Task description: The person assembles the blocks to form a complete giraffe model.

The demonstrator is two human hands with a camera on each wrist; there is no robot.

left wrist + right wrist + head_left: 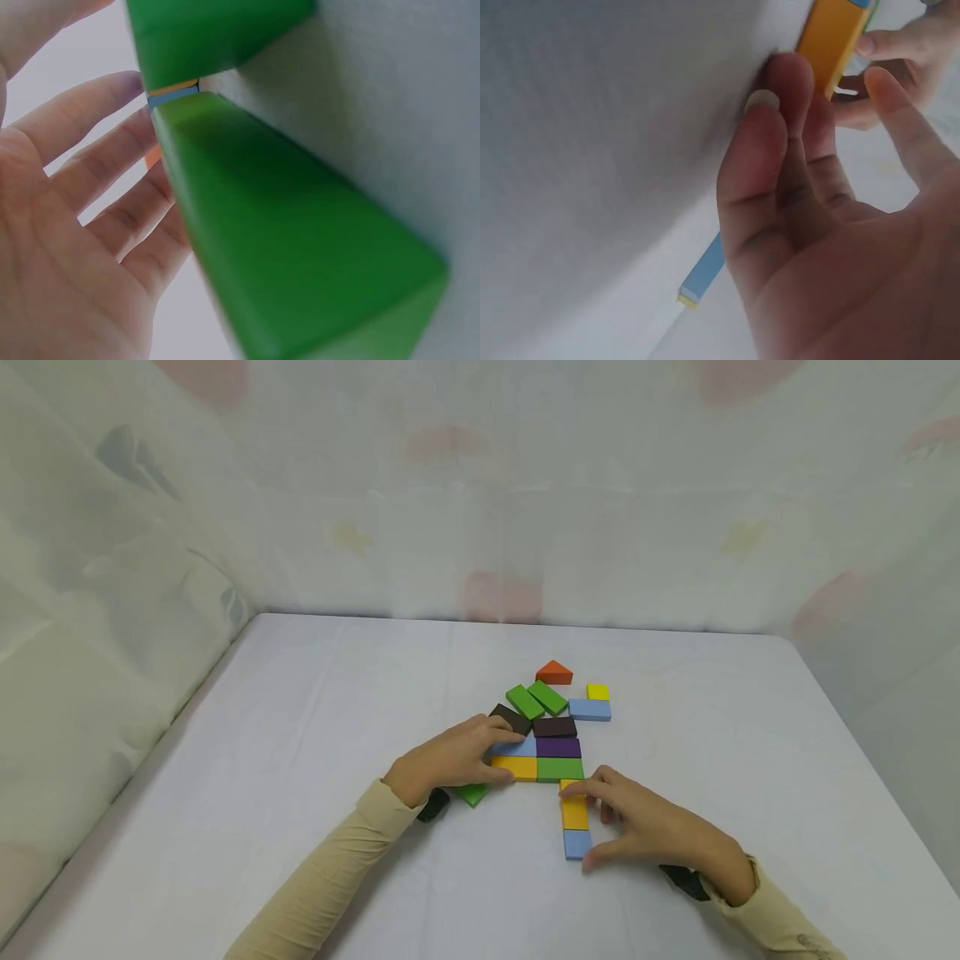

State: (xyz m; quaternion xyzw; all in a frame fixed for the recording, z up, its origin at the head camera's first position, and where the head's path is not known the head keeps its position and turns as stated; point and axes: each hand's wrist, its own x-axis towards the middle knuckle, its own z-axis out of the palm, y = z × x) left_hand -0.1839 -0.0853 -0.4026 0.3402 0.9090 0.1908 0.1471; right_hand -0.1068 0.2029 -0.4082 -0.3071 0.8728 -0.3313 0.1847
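My left hand (457,752) reaches in from the left, its fingers resting at a light blue block (517,747) and a yellow-orange block (517,767). In the left wrist view, those fingers extend alongside a large green block (292,225). Beside that pair lie a purple block (558,748) and a green block (560,769). Below them, my right hand (652,822) spans a column of yellow-orange (575,814) over light blue (577,844). Its index fingertip touches the yellow-orange top, and the thumb tip is by the light blue block's lower corner. The other fingers curl beneath.
Two dark blocks (555,727) lie above the purple one. Beyond are two green blocks (548,697), a red-orange triangle (554,673), and a light blue block (590,710) with a yellow block (597,692) behind it. Another green block (472,794) lies under the left wrist. White table (337,693).
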